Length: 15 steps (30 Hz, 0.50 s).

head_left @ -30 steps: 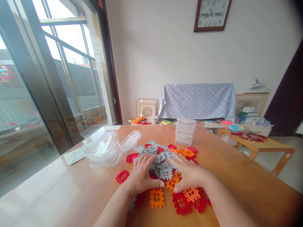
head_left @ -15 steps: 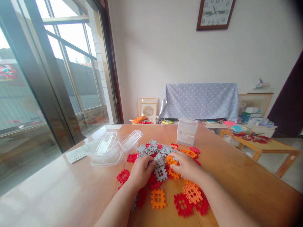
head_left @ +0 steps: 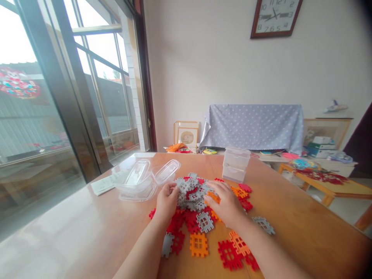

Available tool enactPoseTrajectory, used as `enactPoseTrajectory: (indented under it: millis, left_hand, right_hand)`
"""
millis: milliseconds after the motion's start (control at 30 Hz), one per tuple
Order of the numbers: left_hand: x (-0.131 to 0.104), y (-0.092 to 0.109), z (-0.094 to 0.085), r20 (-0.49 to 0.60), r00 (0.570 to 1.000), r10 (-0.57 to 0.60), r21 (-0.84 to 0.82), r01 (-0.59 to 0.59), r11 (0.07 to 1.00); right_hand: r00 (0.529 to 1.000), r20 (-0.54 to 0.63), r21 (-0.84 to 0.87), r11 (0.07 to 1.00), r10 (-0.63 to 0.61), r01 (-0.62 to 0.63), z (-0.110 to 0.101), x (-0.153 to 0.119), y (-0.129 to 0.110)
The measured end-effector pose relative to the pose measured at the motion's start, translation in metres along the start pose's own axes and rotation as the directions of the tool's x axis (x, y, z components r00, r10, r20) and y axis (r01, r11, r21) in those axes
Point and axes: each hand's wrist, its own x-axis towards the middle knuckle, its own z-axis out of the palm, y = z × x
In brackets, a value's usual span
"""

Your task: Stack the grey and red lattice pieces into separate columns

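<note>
A heap of grey window-shaped plastic building pieces (head_left: 193, 192) with notched edges lies between my hands, mixed with red and orange ones. My left hand (head_left: 167, 202) is at the heap's left side, fingers curled in and thumb close to them; whatever they hold is hidden. On the right, my right hand (head_left: 226, 203) bends over the heap, thumb and fingers apart around an orange building piece (head_left: 214, 197). Nearer me lie a grey piece (head_left: 205, 222), an orange piece (head_left: 199, 245) and a red piece (head_left: 229, 254). Another grey piece (head_left: 263, 225) lies beyond my right forearm.
Clear plastic tubs with lids (head_left: 135, 182) stand at the table's left, beside a paper booklet (head_left: 101, 185). Two stacked clear boxes (head_left: 236, 164) stand behind the heap on the right. A low wooden stand (head_left: 348, 186) is beyond the table's right edge.
My left hand has drawn left to the heap's edge, its fingers closing up. My right hand stays over the orange piece. The view has swung slightly left.
</note>
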Motion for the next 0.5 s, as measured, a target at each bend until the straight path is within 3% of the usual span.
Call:
enactPoseTrajectory:
  millis: [100,300,400,500]
  left_hand:
    - [0.002,0.0,-0.005,-0.046,0.999,-0.015,0.059,0.018,0.998]
    - [0.006,0.003,-0.016,-0.131,0.99,0.045,0.155,-0.024,0.988]
    - [0.005,0.006,-0.018,-0.157,0.987,0.039,0.141,-0.016,0.99]
    - [0.003,0.011,-0.019,-0.169,0.985,0.023,0.124,-0.002,0.992]
  right_hand:
    - [0.973,0.228,0.048,0.998,-0.047,0.037,-0.007,-0.003,-0.028]
    - [0.797,0.597,0.042,0.995,-0.096,0.088,-0.012,-0.014,-0.063]
    - [0.727,0.68,0.017,0.993,-0.096,0.115,-0.006,-0.021,-0.063]
    - [0.737,0.673,-0.028,0.994,-0.058,0.104,0.0,-0.025,-0.062]
